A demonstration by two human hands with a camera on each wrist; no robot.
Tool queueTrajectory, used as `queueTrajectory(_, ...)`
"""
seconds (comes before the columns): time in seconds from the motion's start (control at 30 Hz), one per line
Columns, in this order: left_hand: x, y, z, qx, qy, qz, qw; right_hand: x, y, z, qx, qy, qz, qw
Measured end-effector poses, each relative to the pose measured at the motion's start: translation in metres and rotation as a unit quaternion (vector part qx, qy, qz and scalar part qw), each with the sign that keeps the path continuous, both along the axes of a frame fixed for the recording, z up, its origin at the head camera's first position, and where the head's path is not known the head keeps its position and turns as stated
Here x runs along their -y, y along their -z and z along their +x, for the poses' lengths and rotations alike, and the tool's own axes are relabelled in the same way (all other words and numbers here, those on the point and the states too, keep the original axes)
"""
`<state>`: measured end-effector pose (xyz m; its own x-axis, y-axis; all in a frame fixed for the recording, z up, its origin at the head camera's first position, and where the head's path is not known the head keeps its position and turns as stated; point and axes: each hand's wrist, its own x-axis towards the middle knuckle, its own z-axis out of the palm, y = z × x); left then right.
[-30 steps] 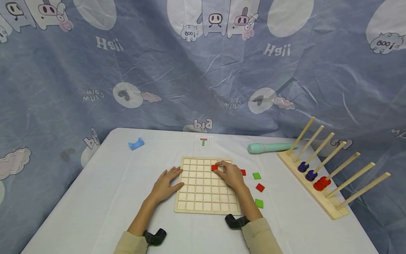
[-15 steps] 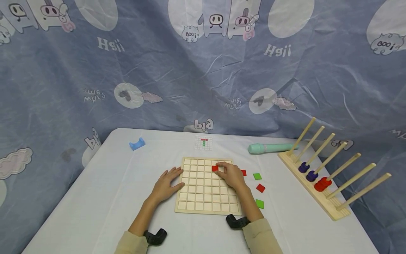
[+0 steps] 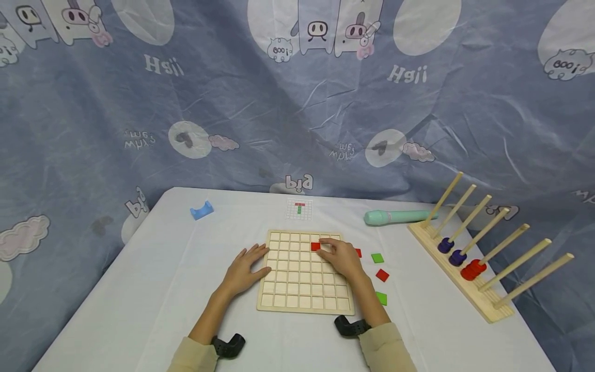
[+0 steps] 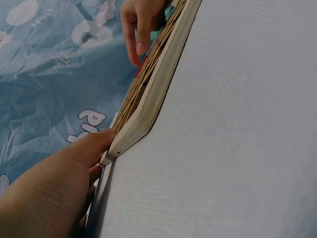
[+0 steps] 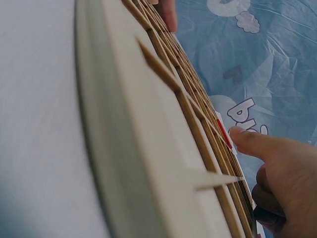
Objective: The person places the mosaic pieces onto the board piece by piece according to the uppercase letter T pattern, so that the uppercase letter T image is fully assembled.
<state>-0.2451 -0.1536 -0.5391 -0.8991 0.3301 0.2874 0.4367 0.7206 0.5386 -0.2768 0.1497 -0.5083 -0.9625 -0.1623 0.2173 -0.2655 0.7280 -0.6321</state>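
On the white table lies a wooden grid board (image 3: 293, 274) with shallow square cells. One red square tile (image 3: 315, 247) lies flat in a cell near its far right side. My right hand (image 3: 340, 255) hovers at that tile's right edge, thumb and index finger parted. In the right wrist view the thumb (image 5: 240, 136) is close beside the red tile (image 5: 224, 133). My left hand (image 3: 241, 269) rests at the board's left edge, fingers spread; in the left wrist view its thumb (image 4: 96, 144) touches the board's corner (image 4: 130, 135).
Right of the board lie another red tile (image 3: 382, 275) and green tiles (image 3: 377, 258), with one red tile partly behind the right hand. Behind the board is a pattern card (image 3: 299, 209). A green microphone-shaped object (image 3: 395, 217), a pegged wooden rack (image 3: 457, 274) and a blue holder (image 3: 202, 210) stand around.
The right thumb and index finger have shifted slightly right, off the red tile, which stays in its cell. The left hand keeps its place at the board's edge.
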Motion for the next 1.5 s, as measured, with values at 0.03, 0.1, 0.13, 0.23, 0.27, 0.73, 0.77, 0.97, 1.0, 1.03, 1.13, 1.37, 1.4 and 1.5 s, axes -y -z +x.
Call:
queueTrajectory(0.03,0.0,0.0,0.0,0.001,0.0,0.0,1.0,-0.001,0.0,0.0,0.001,0.0,-0.004,1.0)
queueTrajectory(0.1,0.0,0.0,0.0,0.004,-0.001,-0.002,1.0,-0.005,0.0,0.002,0.001,-0.001,-0.015,0.9999)
queueTrajectory(0.13,-0.001,0.0,0.0,0.006,-0.002,-0.003,1.0,-0.007,0.0,0.002,0.001,0.0,-0.016,0.9999)
queueTrajectory(0.23,-0.001,0.001,0.0,0.009,-0.003,-0.005,0.9999,-0.017,0.0,0.004,-0.002,0.005,-0.015,0.9999)
queueTrajectory(0.27,-0.001,0.001,-0.001,0.008,-0.003,-0.006,0.9999,-0.02,0.0,0.005,-0.004,0.005,-0.015,0.9999)
queueTrajectory(0.73,0.0,0.003,-0.001,0.002,-0.005,-0.007,1.0,-0.086,0.002,0.02,-0.037,0.034,0.018,0.9986)
queueTrajectory(0.77,0.0,0.003,-0.001,0.003,-0.005,-0.007,1.0,-0.088,0.002,0.021,-0.041,0.035,0.02,0.9984)
queueTrajectory(0.97,-0.001,0.002,-0.001,0.004,-0.003,-0.005,1.0,-0.096,0.002,0.022,-0.044,0.038,0.027,0.998)
queueTrajectory(1.0,-0.001,0.002,-0.001,0.003,-0.002,-0.003,1.0,-0.096,0.001,0.022,-0.042,0.039,0.027,0.998)
queueTrajectory(1.03,-0.001,0.001,0.0,0.002,-0.002,-0.003,1.0,-0.095,0.001,0.022,-0.041,0.04,0.026,0.998)
queueTrajectory(1.13,-0.001,0.001,0.0,0.004,-0.004,-0.003,1.0,-0.095,0.0,0.022,-0.038,0.042,0.023,0.9981)
queueTrajectory(1.37,-0.002,0.001,0.0,0.007,-0.01,-0.003,0.9999,-0.096,0.003,0.021,-0.052,0.037,0.034,0.9974)
queueTrajectory(1.4,-0.002,0.001,0.0,0.006,-0.01,-0.003,0.9999,-0.096,0.004,0.02,-0.055,0.036,0.037,0.9971)
queueTrajectory(1.5,-0.002,0.002,-0.001,0.006,-0.012,-0.003,0.9999,-0.097,0.006,0.019,-0.054,0.038,0.047,0.9967)
